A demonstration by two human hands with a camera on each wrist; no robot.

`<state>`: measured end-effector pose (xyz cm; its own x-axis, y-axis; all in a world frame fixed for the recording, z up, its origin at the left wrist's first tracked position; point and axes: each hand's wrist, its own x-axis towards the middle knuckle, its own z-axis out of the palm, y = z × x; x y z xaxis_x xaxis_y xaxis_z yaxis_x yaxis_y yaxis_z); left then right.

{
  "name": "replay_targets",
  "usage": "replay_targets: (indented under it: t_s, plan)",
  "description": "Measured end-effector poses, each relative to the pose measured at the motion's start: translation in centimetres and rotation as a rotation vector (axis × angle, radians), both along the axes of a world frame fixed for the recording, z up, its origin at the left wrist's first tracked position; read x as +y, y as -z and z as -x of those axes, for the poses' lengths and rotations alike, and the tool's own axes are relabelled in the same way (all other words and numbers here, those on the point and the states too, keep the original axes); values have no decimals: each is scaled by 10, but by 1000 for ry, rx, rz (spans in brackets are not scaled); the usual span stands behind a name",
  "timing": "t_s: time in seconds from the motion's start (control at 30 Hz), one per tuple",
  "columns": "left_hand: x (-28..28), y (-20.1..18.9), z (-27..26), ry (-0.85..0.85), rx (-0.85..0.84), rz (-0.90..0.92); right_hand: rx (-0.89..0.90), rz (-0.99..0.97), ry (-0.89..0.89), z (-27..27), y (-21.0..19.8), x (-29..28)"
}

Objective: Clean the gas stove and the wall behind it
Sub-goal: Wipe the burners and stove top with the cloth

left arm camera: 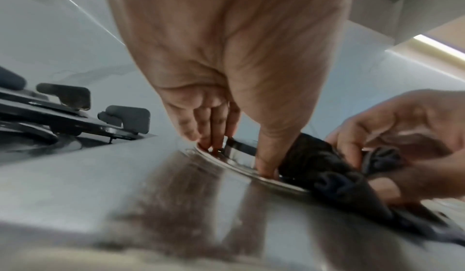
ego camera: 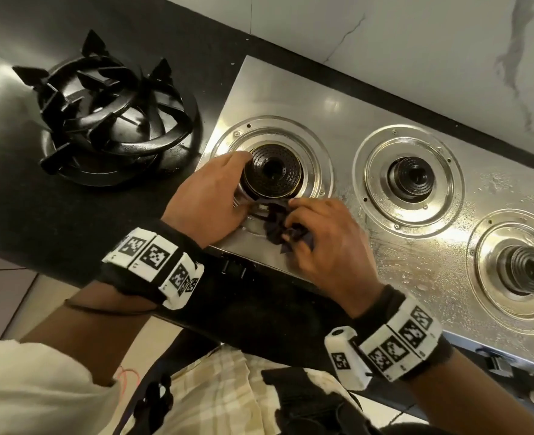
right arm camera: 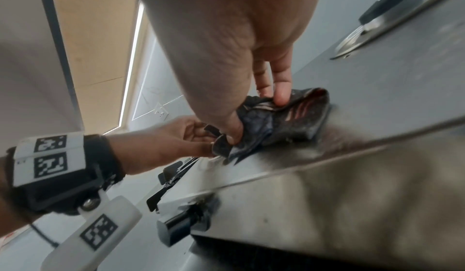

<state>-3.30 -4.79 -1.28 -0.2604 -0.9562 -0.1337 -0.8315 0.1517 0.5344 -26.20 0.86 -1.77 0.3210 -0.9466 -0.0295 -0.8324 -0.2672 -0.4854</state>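
Note:
The steel gas stove (ego camera: 278,98) has three bare burners. My left hand (ego camera: 228,186) curls round the left burner (ego camera: 273,174), fingers on its far-left side and thumb near the front; in the left wrist view the left hand (left arm camera: 234,156) touches down on the burner ring (left arm camera: 239,149). My right hand (ego camera: 294,230) pinches a crumpled dark cloth (ego camera: 273,230) on the ring just in front of that burner. The right wrist view shows the right hand (right arm camera: 259,116) with thumb and fingers bunching the cloth (right arm camera: 297,120). The white marbled wall (ego camera: 416,42) rises behind the stove.
Black pan supports (ego camera: 111,120) are stacked on the dark counter (ego camera: 39,199) left of the stove. The middle burner (ego camera: 411,177) and right burner (ego camera: 524,271) stand uncovered, with water droplets on the steel around them. A control knob (right arm camera: 181,227) sticks out of the stove front.

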Motion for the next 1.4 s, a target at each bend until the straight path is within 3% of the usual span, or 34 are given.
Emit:
replay_targets:
  t_s: [0.33, 0.5, 0.63, 0.77, 0.9, 1.0, 1.1, 1.27, 1.4]
  plan:
    - [-7, 9, 1, -36, -112, -20, 14, 4, 69, 38, -5, -44]
    - [-11, 13, -7, -20, -83, -28, 27, 66, 47, 35, -12, -93]
    - [-10, 16, -6, -13, -85, -19, 74, 50, -130, 18, -14, -145]
    - [-11, 16, -8, -12, -97, -8, 180, 52, -460, -7, -19, -196]
    - [-10, 16, -7, -11, -98, 1, 276, 66, -753, -39, -33, -221]
    - [-9, 17, -6, -14, -100, 1, 333, 83, -853, -49, -34, -227]
    - [-9, 15, -6, -18, -99, 0, 316, 83, -797, -41, -30, -222]
    - [-8, 16, -6, -15, -94, -9, 217, 47, -474, -8, -16, -197]
    - [-9, 17, -6, -12, -95, -20, 205, -3, -316, 23, -11, -159]
